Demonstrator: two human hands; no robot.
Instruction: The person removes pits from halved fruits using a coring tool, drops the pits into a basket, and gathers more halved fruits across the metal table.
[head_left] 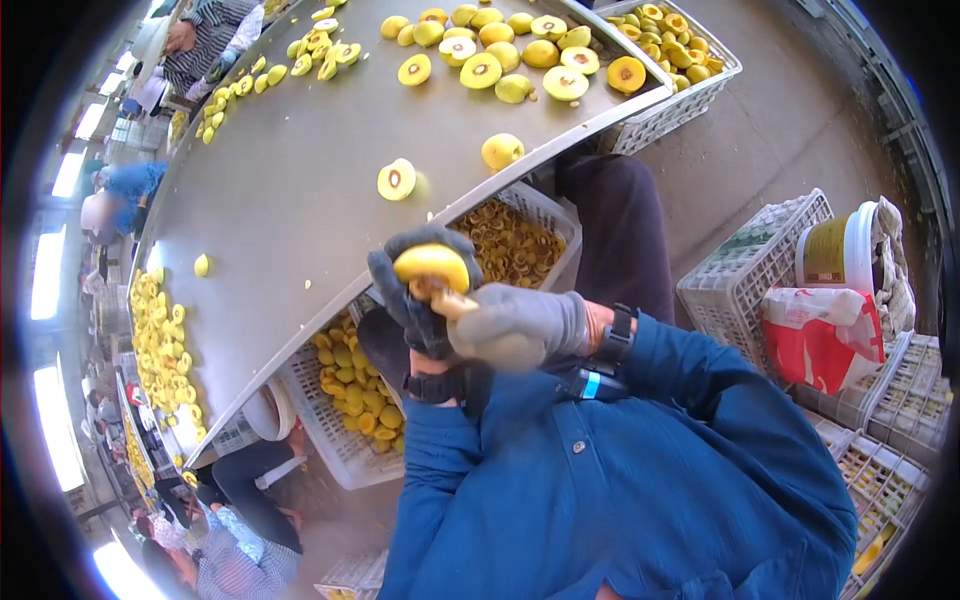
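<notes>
In the head view, my left hand (408, 300), in a dark glove, is closed around a yellow peach half (432, 264), with its brownish pit side turned toward my other hand. My right hand (515, 325), in a grey glove, is closed right against the fruit. A pale, blurred piece (455, 304) shows at its fingertips; I cannot make out what it is. Both hands are above the near edge of the metal table (290, 210). A cut peach half (397, 180) and another peach (502, 151) lie on the table beyond them.
Below the table edge stand a crate of pits and scraps (510, 245) and a crate of peach halves (350, 470). Another full crate (680, 110) is at the upper right. Stacked crates, a bucket (840, 250) and a red bag (815, 345) stand right. Several people work at left.
</notes>
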